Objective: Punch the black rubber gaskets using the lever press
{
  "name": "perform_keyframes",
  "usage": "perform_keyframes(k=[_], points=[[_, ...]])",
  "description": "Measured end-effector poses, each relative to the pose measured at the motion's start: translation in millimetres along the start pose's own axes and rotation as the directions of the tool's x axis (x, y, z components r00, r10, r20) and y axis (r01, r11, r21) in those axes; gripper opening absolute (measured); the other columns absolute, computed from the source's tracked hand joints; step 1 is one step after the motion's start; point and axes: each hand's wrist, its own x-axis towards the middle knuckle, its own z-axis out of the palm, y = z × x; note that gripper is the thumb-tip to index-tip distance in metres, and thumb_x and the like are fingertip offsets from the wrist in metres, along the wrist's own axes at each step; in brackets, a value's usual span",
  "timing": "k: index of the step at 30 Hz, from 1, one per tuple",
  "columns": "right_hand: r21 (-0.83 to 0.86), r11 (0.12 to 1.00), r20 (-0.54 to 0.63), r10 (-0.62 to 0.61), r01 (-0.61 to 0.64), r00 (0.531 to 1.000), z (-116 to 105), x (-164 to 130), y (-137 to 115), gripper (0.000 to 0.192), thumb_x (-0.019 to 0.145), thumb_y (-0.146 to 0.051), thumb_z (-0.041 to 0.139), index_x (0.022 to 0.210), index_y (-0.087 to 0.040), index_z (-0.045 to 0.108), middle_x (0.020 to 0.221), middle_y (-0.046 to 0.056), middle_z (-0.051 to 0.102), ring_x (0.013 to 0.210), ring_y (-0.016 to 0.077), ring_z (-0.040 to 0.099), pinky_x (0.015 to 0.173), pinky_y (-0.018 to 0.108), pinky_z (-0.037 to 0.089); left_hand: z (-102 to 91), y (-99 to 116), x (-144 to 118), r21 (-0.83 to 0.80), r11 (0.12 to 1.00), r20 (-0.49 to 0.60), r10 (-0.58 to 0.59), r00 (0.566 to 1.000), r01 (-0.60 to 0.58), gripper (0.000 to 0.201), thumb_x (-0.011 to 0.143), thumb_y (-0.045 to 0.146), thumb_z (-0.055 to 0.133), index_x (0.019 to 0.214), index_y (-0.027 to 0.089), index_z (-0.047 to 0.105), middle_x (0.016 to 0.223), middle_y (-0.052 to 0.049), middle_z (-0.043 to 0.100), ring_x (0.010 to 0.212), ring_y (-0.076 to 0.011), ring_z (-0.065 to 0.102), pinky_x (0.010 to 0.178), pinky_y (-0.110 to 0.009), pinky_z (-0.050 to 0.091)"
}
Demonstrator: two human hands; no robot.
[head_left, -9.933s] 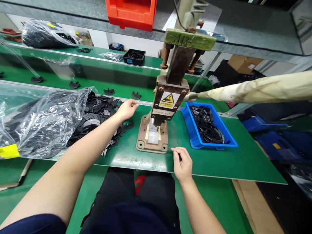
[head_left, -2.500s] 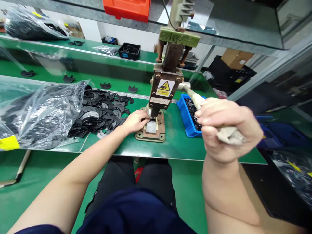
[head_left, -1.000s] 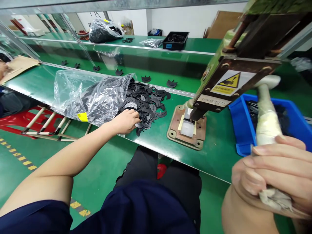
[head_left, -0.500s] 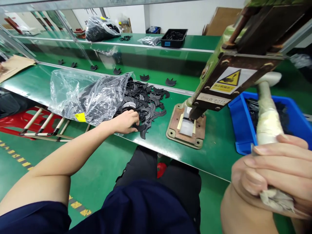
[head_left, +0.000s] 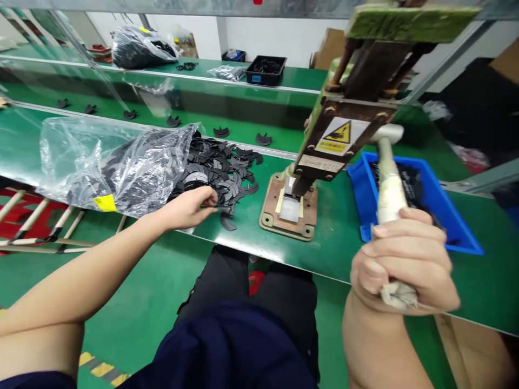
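The base of the rusty hand-operated metal press [head_left: 324,135] is partly covered by its own ram block, so the pale die plate [head_left: 290,208] under it shows only in part, and whether a piece lies there cannot be made out. The press top is cut off by the upper edge. The right hand [head_left: 405,262] is wrapped tight around the cloth-wrapped cream lever handle [head_left: 389,183], its grip closed fully on the ragged end, with the wrist running out of the bottom edge. The left hand [head_left: 188,208] reaches to the near edge of the heap of flat black crescent-shaped parts [head_left: 219,167] on the green desk [head_left: 348,248], fingertips pinched narrowly on one black piece; its exact outline is hard to read against the heap. The heap is too tangled to count. One clear plastic bag [head_left: 109,162] with a yellow label spills it, hiding more parts inside. One blue plastic bin [head_left: 365,189] sits right of the press, its dark contents partly hidden behind the lever. About six loose crescents lie along the belt [head_left: 243,127] behind.
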Motion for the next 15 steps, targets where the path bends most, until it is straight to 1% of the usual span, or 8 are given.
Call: perform_keyframes(k=[3,6,7,8,12,14,15], points=[[-0.011,1.0,0.017,0.028,-0.028,0.999,0,1,-6,0.033,0.085,-0.04,0.073,0.06,-0.028,0.054,0.06,-0.005,0.062,0.069,0.0201,0.068,0.093,0.058,0.061,2.6,11,17,-0.114,0.993,-0.061,0.007,0.998,-0.014,0.015,0.094,0.037,0.069,0.101,0.023,0.067,0.092,-0.001,0.07,0.08,-0.0172,0.065,0.074,-0.029,0.053],[-0.019,0.999,0.047,0.036,-0.035,0.998,-1,2,-10,0.027,0.083,-0.037,0.072,0.063,-0.029,0.055,0.063,-0.006,0.063,0.071,0.0209,0.068,0.093,0.058,0.061,15.2,25,41,-0.246,0.969,-0.066,-0.007,0.998,-0.009,0.018,0.094,0.04,0.07,0.096,0.023,0.071,0.086,-0.001,0.07,0.074,-0.0159,0.063,0.068,-0.028,0.052],[-0.015,0.999,0.046,0.036,-0.035,0.998,-1,2,-10,0.027,0.083,-0.037,0.072,0.064,-0.029,0.055,0.063,-0.006,0.063,0.071,0.0209,0.068,0.093,0.058,0.061,21.0,30,50,-0.264,0.964,-0.073,-0.001,0.997,-0.018,0.018,0.093,0.04,0.07,0.096,0.022,0.071,0.086,-0.001,0.069,0.073,-0.0158,0.062,0.067,-0.028,0.052],[-0.008,0.999,0.044,0.033,-0.033,0.998,-1,2,-10,0.027,0.083,-0.037,0.072,0.064,-0.028,0.055,0.063,-0.006,0.062,0.071,0.0207,0.068,0.093,0.057,0.061,27.3,35,58,-0.255,0.966,-0.083,0.021,0.996,-0.041,0.016,0.093,0.038,0.07,0.095,0.022,0.071,0.086,-0.001,0.069,0.072,-0.0156,0.062,0.067,-0.029,0.052],[0.022,0.999,0.043,0.035,-0.035,0.998,-1,2,-10,0.027,0.085,-0.037,0.072,0.066,-0.027,0.055,0.064,-0.005,0.062,0.073,0.0196,0.068,0.098,0.056,0.059,53.6,55,84,-0.131,0.975,-0.111,0.167,0.98,-0.181,0.012,0.094,0.031,0.067,0.095,0.022,0.074,0.09,-0.003,0.068,0.075,-0.0158,0.062,0.074,-0.031,0.052],[0.027,0.999,0.051,0.035,-0.036,0.998,-1,2,-10,0.027,0.086,-0.035,0.072,0.066,-0.026,0.056,0.065,-0.005,0.063,0.074,0.019,0.069,0.099,0.055,0.059,67.6,63,94,-0.156,0.967,-0.136,0.179,0.974,-0.199,0.013,0.095,0.032,0.067,0.097,0.022,0.075,0.093,-0.003,0.07,0.079,-0.0164,0.064,0.077,-0.031,0.052],[0.03,0.999,0.051,0.032,-0.033,0.998,-1,2,-10,0.027,0.086,-0.035,0.072,0.067,-0.026,0.056,0.065,-0.005,0.063,0.075,0.0186,0.069,0.099,0.054,0.059,74.7,65,98,-0.199,0.963,-0.152,0.152,0.977,-0.181,0.014,0.095,0.034,0.068,0.098,0.022,0.075,0.094,-0.003,0.07,0.079,-0.0164,0.064,0.077,-0.031,0.053]])
